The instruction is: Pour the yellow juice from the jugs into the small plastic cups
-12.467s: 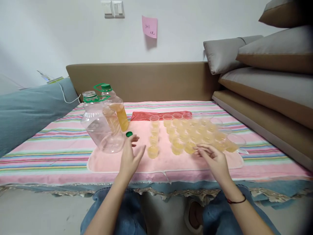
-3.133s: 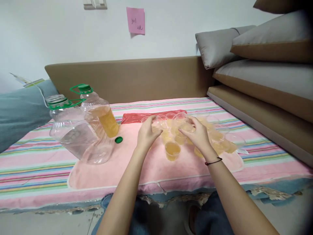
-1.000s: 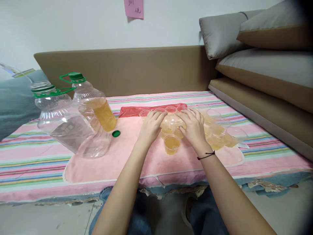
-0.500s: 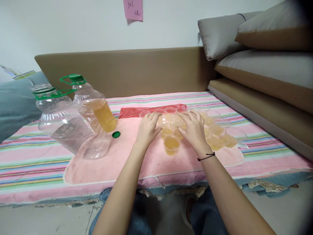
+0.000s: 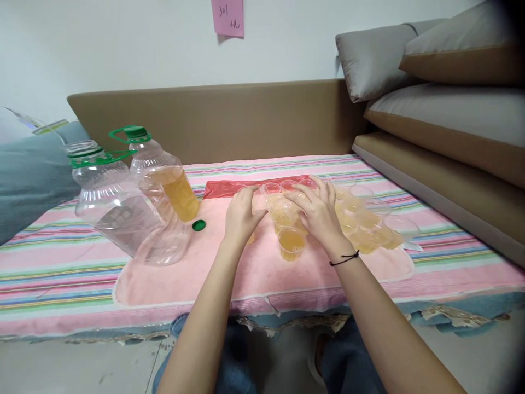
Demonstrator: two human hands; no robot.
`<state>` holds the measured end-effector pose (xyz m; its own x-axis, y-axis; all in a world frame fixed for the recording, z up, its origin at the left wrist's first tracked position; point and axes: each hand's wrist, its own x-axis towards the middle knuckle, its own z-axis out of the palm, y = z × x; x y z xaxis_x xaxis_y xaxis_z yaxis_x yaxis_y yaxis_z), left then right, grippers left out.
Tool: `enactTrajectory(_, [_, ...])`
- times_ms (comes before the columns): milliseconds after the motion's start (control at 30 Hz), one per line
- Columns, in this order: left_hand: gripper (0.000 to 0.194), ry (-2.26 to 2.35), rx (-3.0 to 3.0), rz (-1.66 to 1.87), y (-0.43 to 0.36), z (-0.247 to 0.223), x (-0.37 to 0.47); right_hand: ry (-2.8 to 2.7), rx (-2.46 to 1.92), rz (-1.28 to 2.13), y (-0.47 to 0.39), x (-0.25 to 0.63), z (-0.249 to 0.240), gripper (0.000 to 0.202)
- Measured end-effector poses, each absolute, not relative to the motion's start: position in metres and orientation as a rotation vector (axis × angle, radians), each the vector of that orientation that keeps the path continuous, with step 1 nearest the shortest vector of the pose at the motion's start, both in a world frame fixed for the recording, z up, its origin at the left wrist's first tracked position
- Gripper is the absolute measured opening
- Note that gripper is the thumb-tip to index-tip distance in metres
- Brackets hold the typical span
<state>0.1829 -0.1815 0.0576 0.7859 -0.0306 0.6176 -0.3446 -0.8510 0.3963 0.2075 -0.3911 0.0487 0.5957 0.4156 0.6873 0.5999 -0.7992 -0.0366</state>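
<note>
Several clear plastic cups of yellow liquid stand close together on a pink cloth (image 5: pixel 184 290). The nearest cup (image 5: pixel 291 243) stands alone at the front of the group. My left hand (image 5: pixel 243 216) is at the group's left side, thumb and fingers apart with nothing plainly gripped. A bit of yellow shows just below its palm, partly hidden by the hand. Over the cups in the middle is my right hand (image 5: pixel 320 213), its fingers spread and curved; whether its fingertips touch a rim I cannot tell. A black cord bracelet (image 5: pixel 344 258) circles my right wrist.
At left stand a clear uncapped jug (image 5: pixel 123 213) and a capped jug (image 5: pixel 176 189) partly filled with yellow liquid. A green cap (image 5: pixel 199 225) lies beside them. Behind the cups lies a red plastic bag (image 5: pixel 225 189). Stacked cushions (image 5: pixel 443 120) border the right side.
My left hand has drawn away to the left, and the gap between my hands is wider. My right hand has shifted slightly left over the cups. The view has turned a little left.
</note>
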Motion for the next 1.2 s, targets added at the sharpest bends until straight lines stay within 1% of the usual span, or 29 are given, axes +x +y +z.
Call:
enactTrajectory(167, [0.055,-0.254,2.462,0.853,-0.179,0.055,0.184,-0.873,-2.544,-1.018,-0.387,0.207,0.048,0.052])
enactTrajectory(333, [0.052,-0.315,2.495,0.856,-0.181,0.056,0.183,-0.706,-2.516,-1.045,-0.392,0.205,0.046,0.052])
enactTrajectory(500, [0.048,-0.479,2.604,0.851,-0.19,0.062,0.18,-0.46,-2.393,-1.139,-0.396,0.199,0.044,0.048])
enactTrajectory(633, [0.042,-0.629,2.703,0.897,-0.2,0.064,0.179,-0.29,-2.314,-1.118,-0.397,0.196,0.043,0.047])
enactTrajectory(867, [0.044,-0.853,2.828,0.958,-0.205,0.06,0.182,-0.281,-2.223,-1.025,-0.4,0.197,0.04,0.047])
enactTrajectory(967, [0.043,-0.738,2.752,0.923,-0.204,0.059,0.182,-0.268,-2.188,-1.005,-0.401,0.198,0.039,0.047])
enactTrajectory(1033, [0.047,-0.594,2.642,0.878,-0.203,0.058,0.181,-0.261,-2.165,-0.991,-0.401,0.199,0.039,0.047])
enactTrajectory(1133, [0.056,-0.347,2.398,0.766,-0.202,0.056,0.18,-0.241,-2.123,-0.965,-0.4,0.198,0.04,0.048])
enactTrajectory(1200, [0.055,-0.223,2.193,0.675,-0.202,0.055,0.178,-0.222,-2.079,-0.933,-0.399,0.197,0.041,0.049])
